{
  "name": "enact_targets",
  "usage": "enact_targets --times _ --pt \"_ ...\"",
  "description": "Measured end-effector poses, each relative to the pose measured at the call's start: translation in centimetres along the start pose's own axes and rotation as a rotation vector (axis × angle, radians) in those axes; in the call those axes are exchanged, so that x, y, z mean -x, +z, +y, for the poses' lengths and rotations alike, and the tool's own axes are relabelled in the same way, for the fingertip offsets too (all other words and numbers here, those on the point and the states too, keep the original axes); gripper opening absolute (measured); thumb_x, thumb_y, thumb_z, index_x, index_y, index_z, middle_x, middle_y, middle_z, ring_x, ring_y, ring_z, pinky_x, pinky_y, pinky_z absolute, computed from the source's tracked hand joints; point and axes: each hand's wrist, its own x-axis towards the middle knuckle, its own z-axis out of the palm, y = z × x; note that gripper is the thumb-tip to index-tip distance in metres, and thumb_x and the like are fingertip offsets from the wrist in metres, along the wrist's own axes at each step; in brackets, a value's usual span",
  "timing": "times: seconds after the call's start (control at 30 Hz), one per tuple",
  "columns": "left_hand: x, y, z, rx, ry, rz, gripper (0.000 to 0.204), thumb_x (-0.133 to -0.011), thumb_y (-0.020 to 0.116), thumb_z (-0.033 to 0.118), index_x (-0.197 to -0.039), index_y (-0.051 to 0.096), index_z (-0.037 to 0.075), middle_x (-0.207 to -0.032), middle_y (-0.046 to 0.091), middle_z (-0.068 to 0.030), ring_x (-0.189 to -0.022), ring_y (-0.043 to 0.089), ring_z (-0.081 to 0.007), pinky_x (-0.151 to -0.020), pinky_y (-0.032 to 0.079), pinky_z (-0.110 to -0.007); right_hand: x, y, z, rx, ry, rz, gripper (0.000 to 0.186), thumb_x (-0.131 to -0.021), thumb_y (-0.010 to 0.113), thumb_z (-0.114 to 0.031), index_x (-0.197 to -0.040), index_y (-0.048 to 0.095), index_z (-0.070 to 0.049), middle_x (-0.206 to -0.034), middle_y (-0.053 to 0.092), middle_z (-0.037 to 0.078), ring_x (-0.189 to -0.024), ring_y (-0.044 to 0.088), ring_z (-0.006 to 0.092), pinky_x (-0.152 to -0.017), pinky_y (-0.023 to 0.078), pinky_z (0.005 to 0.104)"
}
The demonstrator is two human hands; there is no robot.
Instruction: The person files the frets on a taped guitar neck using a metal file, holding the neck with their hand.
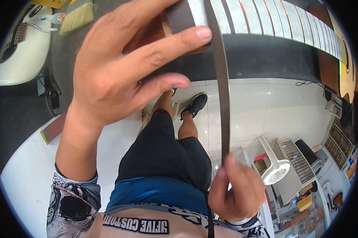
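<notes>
At the far left, a cream electric guitar body (18, 47) is seen lying on a dark surface, with a straw-coloured brush (78, 16) just beyond it near the upper edge. Further right, the left hand (119, 67) is spread wide over the neck of an acoustic guitar (266, 20): the palm faces down, the fingers are extended rather than clenched, and the fingertips (202, 32) are pressed against the dark fretboard end and against the side of a long, thin metal straightedge (223, 91). The reddish-brown wood of the neck is partly hidden beneath this hand. The straightedge is held nearly upright in the picture, running from the fretboard at the top down to the right hand (236, 192), by which its lower end is gripped between thumb and curled fingers. The fretboard, masked in pale strips between the frets, is seen stretching to the upper right, where the orange-toned guitar body meets the rim of the view. Below the straightedge, dark shorts (163, 154) and a black shoe (194, 105) are seen over a white tiled floor (266, 107). To the lower right, a white plastic scoop-like tool (274, 166) and a pale slatted rack (294, 158) are found on the floor, near assorted small items that cannot be made out clearly
</notes>
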Motion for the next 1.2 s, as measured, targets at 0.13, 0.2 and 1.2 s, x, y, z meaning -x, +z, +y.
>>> enact_targets --times 0.13,0.2,1.2 --pt "0.4 0.1 -0.2 -0.023 -0.028 -0.009 0.047 -0.081 0.083 0.043 -0.121 0.078 0.018 -0.138 0.059 -0.0256 -0.122 0.064 -0.0346 -0.1 0.05 -0.043 -6.6 3.2 0.8 -0.003 -0.027 0.057 0.032 -0.086 0.069 0.01 -0.118 0.072 0.005 -0.087 0.076 0.011 -0.059 0.061 0.0072 -0.052 0.046 0.0214" --pt "0.1 -0.2 0.2 -0.016 0.008 0.01 0.047 -0.081 0.082 0.042 -0.122 0.077 0.018 -0.138 0.059 -0.0257 -0.122 0.064 -0.0346 -0.1 0.049 -0.043 -8.9 4.6 1.1 -0.026 -0.059 0.126 0.031 -0.088 0.068 0.009 -0.119 0.072 0.005 -0.089 0.076 0.01 -0.06 0.06 0.005 -0.052 0.044 0.0198" --pt "-0.1 -0.3 0.7 -0.04 -0.058 -0.042 0.053 -0.079 0.084 0.042 -0.125 0.076 0.017 -0.14 0.057 -0.028 -0.122 0.062 -0.036 -0.1 0.049 -0.042 1.1 -0.4 -0.5 -0.043 0.05 -0.064 0.048 -0.073 0.068 0.014 -0.121 0.069 0.006 -0.073 0.069 0.013 -0.054 0.062 0.0189 -0.05 0.048 0.027"
